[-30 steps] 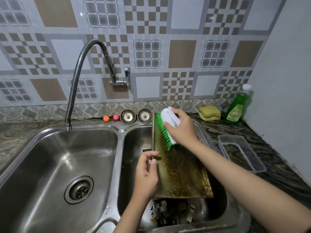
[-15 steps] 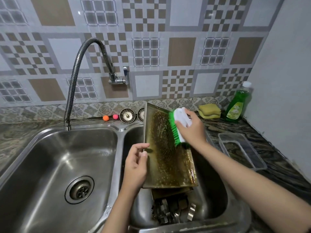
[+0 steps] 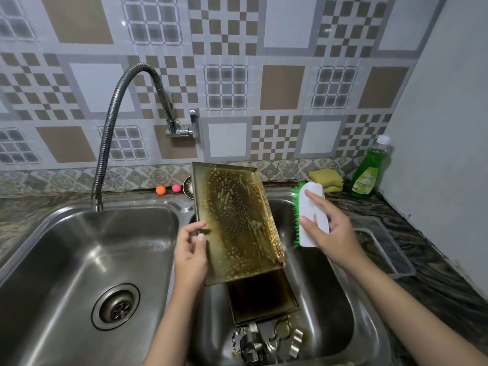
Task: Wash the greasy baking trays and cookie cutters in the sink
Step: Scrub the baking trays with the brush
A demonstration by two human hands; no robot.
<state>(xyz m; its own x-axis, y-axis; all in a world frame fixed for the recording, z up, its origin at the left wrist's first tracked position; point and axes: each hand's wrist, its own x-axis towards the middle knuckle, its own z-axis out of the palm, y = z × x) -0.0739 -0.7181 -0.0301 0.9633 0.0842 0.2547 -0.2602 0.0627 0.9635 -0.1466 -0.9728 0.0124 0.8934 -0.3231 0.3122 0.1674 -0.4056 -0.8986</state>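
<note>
A greasy baking tray [image 3: 237,223], brown with soapy specks, is tilted up over the divider of the double sink. My left hand [image 3: 190,250] grips its left edge. My right hand [image 3: 326,228] holds a white scrub brush [image 3: 310,215] with green bristles, to the right of the tray and not touching it. A second greasy tray [image 3: 260,297] lies in the right basin [image 3: 340,307] beneath the first. Several metal cookie cutters [image 3: 264,339] lie at the near end of that basin.
The left basin [image 3: 79,260] holds only its drain. A flexible tap [image 3: 116,120] arches over it. On the counter stand a green soap bottle [image 3: 371,170], yellow sponges [image 3: 327,178], a clear plastic container [image 3: 388,249], two small balls [image 3: 167,189] and a sink strainer [image 3: 188,183].
My left hand has lifted the tray and swung it leftward and more upright. My right hand has pulled the brush off the tray to the right. The second tray beneath is now exposed.
</note>
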